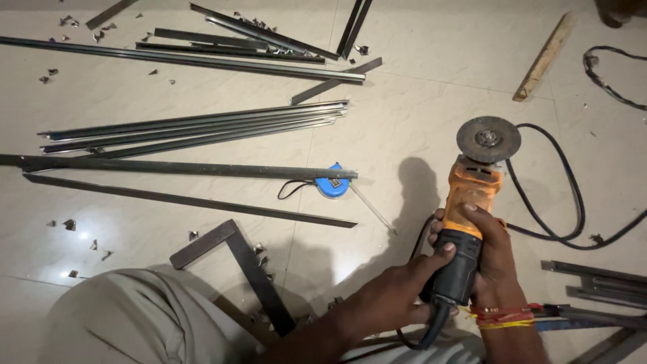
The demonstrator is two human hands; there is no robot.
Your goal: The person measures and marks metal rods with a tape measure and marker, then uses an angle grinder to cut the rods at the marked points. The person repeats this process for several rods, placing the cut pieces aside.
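Both hands hold an orange and black angle grinder (470, 202) above the tiled floor, its grey cutting disc (488, 139) pointing away from me. My right hand (492, 246), with red and yellow threads at the wrist, wraps the black handle from the right. My left hand (404, 283) grips the same handle from the left, thumb across its body. The grinder's black cable (552, 202) loops over the floor to the right.
Long metal strips (195, 128) lie across the floor to the left, with a blue tape measure (331, 182) beside one. A steel try square (236, 259) rests near my knee (135, 317). Metal offcuts are scattered about; a wooden stick (544, 57) lies at the top right.
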